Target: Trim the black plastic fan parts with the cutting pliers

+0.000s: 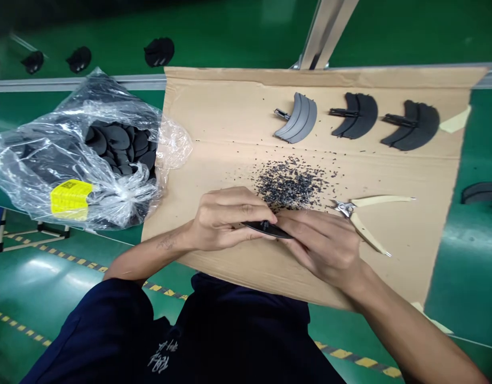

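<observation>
Between my two hands is a thin black oval plastic piece (266,228), seen nearly edge-on over the cardboard sheet (214,117). My left hand (230,218) pinches its left end with fingers and thumb. The fingers of my right hand (326,242) close on its right end and partly hide it. Just beyond the hands lies a scatter of small black plastic bits (290,181). Cutting pliers with cream handles (366,224) rest spread beside my right hand, their jaws toward it.
A clear plastic bag (33,144) of black oval discs (118,138) stands at the left with a yellow label. Along the far side of the cardboard lie a grey curved part (300,120) and two black curved parts (356,114). More black parts (160,52) sit beyond the metal rail.
</observation>
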`<state>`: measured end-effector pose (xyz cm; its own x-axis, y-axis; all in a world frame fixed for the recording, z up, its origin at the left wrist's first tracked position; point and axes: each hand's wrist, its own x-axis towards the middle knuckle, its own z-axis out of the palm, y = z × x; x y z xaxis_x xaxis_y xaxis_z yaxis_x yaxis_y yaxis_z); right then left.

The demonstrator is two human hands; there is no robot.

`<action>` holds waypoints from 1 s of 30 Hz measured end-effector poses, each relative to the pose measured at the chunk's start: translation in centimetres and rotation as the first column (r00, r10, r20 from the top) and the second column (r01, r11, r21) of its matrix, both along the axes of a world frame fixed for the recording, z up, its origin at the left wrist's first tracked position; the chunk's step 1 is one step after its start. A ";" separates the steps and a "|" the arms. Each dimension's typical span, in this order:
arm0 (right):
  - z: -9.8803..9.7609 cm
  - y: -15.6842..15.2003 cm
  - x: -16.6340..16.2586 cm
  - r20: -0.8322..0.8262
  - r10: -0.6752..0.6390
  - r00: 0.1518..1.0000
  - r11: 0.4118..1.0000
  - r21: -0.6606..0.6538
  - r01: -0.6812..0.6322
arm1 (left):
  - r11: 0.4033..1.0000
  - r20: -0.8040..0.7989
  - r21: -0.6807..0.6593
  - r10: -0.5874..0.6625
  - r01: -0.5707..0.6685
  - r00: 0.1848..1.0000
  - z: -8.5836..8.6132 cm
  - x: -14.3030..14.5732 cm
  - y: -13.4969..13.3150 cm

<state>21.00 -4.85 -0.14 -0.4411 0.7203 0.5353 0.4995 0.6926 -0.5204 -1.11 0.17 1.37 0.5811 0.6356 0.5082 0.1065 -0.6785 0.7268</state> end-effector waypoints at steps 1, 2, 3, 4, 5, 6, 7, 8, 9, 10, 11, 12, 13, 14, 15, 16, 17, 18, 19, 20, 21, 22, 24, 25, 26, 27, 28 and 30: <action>0.0 0.0 0.0 -0.012 0.000 1.000 1.000 0.000 0.000 | 1.000 -0.003 0.006 -0.003 0.003 1.000 0.1 0.0 0.0; -0.1 -0.1 0.0 -0.029 -0.001 1.000 1.000 0.001 0.002 | 1.000 -0.003 0.014 -0.008 0.008 1.000 0.1 0.1 0.0; -0.1 -0.1 0.0 -0.049 -0.002 0.999 1.000 -0.001 0.002 | 1.000 0.002 0.023 -0.013 0.013 1.000 0.2 0.2 -0.1; -0.2 -0.1 0.0 -0.074 0.001 0.997 1.000 -0.012 -0.002 | 0.999 0.012 0.031 -0.016 0.016 1.000 0.2 0.3 -0.1; -0.2 -0.1 0.0 -0.101 0.006 0.995 0.999 -0.034 -0.009 | 0.999 0.025 0.034 -0.021 0.020 0.999 0.2 0.3 -0.1; -0.3 0.0 0.0 -0.132 0.013 0.991 0.998 -0.062 -0.021 | 0.999 0.039 0.018 -0.033 0.032 0.999 0.2 0.3 -0.1; -0.3 0.0 0.0 -0.165 0.024 0.986 0.995 -0.091 -0.040 | 0.998 0.050 -0.027 -0.055 0.056 0.997 0.2 0.2 0.0; -0.3 0.1 0.0 -0.201 0.038 0.979 0.991 -0.121 -0.064 | 0.991 0.061 -0.101 -0.086 0.092 0.994 0.3 0.2 0.0; -0.3 0.2 -0.1 -0.240 0.054 0.969 0.985 -0.149 -0.091 | 0.972 0.073 -0.195 -0.121 0.134 0.990 0.4 0.0 0.2; -0.3 0.2 -0.2 -0.277 0.069 0.958 0.978 -0.173 -0.120 | 0.939 0.083 -0.296 -0.159 0.176 0.984 0.4 -0.1 0.3; -0.2 0.3 -0.3 -0.308 0.085 0.948 0.969 -0.196 -0.150 | 0.899 0.097 -0.384 -0.187 0.210 0.978 0.5 -0.2 0.5; -0.2 0.4 -0.5 -0.331 0.100 0.938 0.958 -0.222 -0.180 | 0.863 0.115 -0.449 -0.201 0.232 0.973 0.5 -0.3 0.6; -0.1 0.5 -0.6 -0.348 0.108 0.931 0.949 -0.242 -0.201 | 0.837 0.137 -0.490 -0.204 0.245 0.969 0.4 -0.4 0.8; 0.0 0.5 -0.8 -0.359 0.111 0.927 0.943 -0.256 -0.212 | 0.820 0.158 -0.513 -0.200 0.253 0.967 0.3 -0.4 0.9; 0.2 0.6 -0.9 -0.369 0.108 0.923 0.942 -0.259 -0.214 | 0.810 0.175 -0.526 -0.194 0.258 0.965 0.3 -0.4 1.0; 0.3 0.6 -0.9 -0.380 0.101 0.920 0.945 -0.252 -0.208 | 0.805 0.188 -0.534 -0.185 0.259 0.965 0.2 -0.5 1.0; 0.4 0.6 -1.0 -0.390 0.094 0.916 0.950 -0.240 -0.200 | 0.802 0.192 -0.541 -0.177 0.255 0.965 0.2 -0.5 0.9; 0.5 0.7 -0.9 -0.398 0.089 0.913 0.957 -0.222 -0.190 | 0.800 0.186 -0.546 -0.174 0.249 0.967 0.2 -0.5 0.9; 0.6 0.7 -0.8 -0.397 0.090 0.913 0.962 -0.202 -0.183 | 0.803 0.175 -0.545 -0.174 0.243 0.969 0.2 -0.5 0.8; 0.7 0.7 -0.7 -0.387 0.099 0.917 0.966 -0.182 -0.181 | 0.811 0.164 -0.535 -0.176 0.237 0.971 0.3 -0.4 0.7; 0.7 0.7 -0.6 -0.370 0.111 0.922 0.970 -0.162 -0.182 | 0.821 0.155 -0.519 -0.181 0.236 0.971 0.4 -0.4 0.6; 0.7 0.7 -0.4 -0.349 0.125 0.929 0.972 -0.142 -0.185 | 0.834 0.151 -0.497 -0.190 0.241 0.970 0.5 -0.4 0.5; 0.6 0.7 -0.2 -0.305 0.148 0.941 0.977 -0.103 -0.187 | 0.855 0.152 -0.453 -0.206 0.253 0.967 0.7 -0.3 0.4; 0.5 0.6 -0.2 -0.291 0.148 0.945 0.980 -0.087 -0.180 | 0.861 0.155 -0.443 -0.203 0.252 0.967 0.7 -0.3 0.3; 0.5 0.5 -0.3 -0.286 0.136 0.949 0.984 -0.074 -0.163 | 0.860 0.158 -0.446 -0.197 0.248 0.968 0.7 -0.3 0.2; 0.5 0.4 -0.5 -0.286 0.109 0.952 0.989 -0.068 -0.134 | 0.850 0.158 -0.467 -0.191 0.243 0.969 0.6 -0.3 0.1; 0.5 0.3 -0.6 -0.291 0.070 0.954 0.993 -0.069 -0.094 | 0.832 0.157 -0.500 -0.185 0.240 0.970 0.5 -0.3 0.0; 0.6 0.1 -0.9 -0.308 -0.016 0.951 0.996 -0.084 -0.010 | 0.799 0.146 -0.553 -0.184 0.235 0.972 0.3 -0.3 -0.3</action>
